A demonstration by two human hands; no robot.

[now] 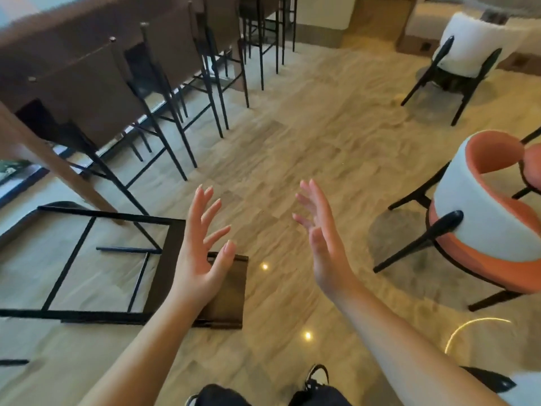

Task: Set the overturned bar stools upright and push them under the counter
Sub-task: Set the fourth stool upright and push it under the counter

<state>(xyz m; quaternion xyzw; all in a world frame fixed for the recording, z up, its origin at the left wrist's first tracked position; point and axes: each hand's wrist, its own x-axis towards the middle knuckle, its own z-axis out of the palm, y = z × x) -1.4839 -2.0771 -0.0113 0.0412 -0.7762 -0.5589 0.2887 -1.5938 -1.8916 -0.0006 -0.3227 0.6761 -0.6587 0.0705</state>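
Observation:
An overturned bar stool [87, 259] lies on its side on the floor at the lower left, its black legs pointing left and its dark backrest [228, 294] toward the middle. My left hand [202, 247] hovers over the stool's seat end with fingers spread and holds nothing. My right hand [322, 241] is raised over bare floor, fingers spread, apart from the stool. Several upright bar stools [164, 92] stand along the brown counter [52, 45] at the upper left.
An orange and white armchair [494, 218] stands at the right, and a white armchair [465, 51] farther back. A wooden counter leg [58, 168] slants down near the fallen stool. A black bar [13, 361] pokes in at the lower left edge. Open floor lies in the middle.

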